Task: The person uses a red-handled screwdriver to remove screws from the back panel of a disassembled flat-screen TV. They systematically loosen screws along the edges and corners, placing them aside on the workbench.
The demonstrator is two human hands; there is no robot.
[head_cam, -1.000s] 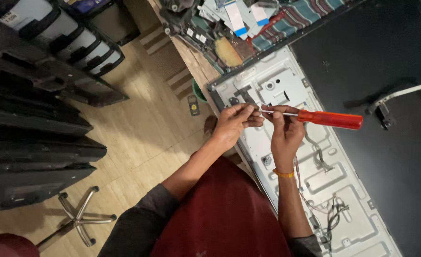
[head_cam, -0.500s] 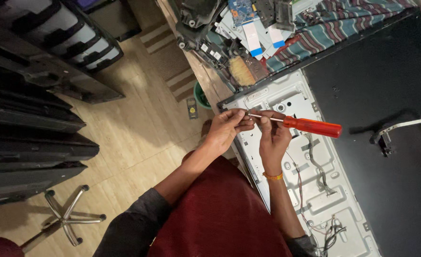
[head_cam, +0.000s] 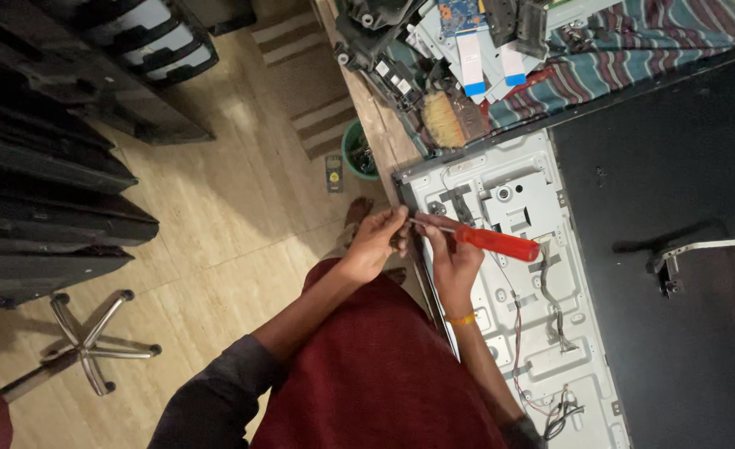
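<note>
My right hand (head_cam: 453,259) grips a red-handled screwdriver (head_cam: 495,244) whose thin metal shaft points left toward my left hand (head_cam: 377,241). My left hand's fingers pinch around the shaft tip at the near edge of a white metal back panel (head_cam: 542,333) of a flat screen lying on the bench. Whatever sits at the tip is hidden by the fingers. An orange band circles my right wrist.
A black screen panel (head_cam: 675,316) with a bent metal bracket (head_cam: 700,249) lies right of the white chassis. Circuit boards and a brush (head_cam: 444,116) rest on striped cloth at the top. A green bucket (head_cam: 359,150), stacked dark screens (head_cam: 51,191) and a chair base (head_cam: 93,345) stand on the floor.
Both hands and the screwdriver have shifted toward the panel's near-left edge. The view has moved so the panel sits lower and further right.
</note>
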